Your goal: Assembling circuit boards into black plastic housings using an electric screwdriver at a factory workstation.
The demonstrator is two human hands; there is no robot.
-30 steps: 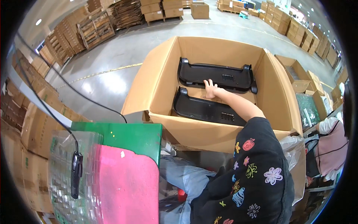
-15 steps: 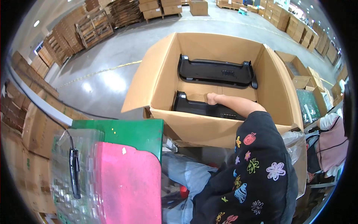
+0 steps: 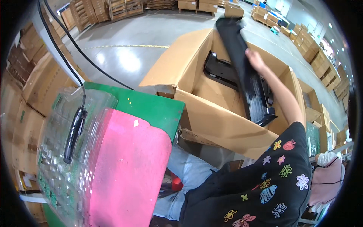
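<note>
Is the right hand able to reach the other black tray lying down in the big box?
Probably yes, but not right away: the right hand is gripping a long black tray lifted out of the cardboard box. The other black tray lies uncovered below in the open box.

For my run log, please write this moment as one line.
right hand: grips black plastic tray, raised on edge over open cardboard box | in box: second black tray | left hand: not visible
</note>
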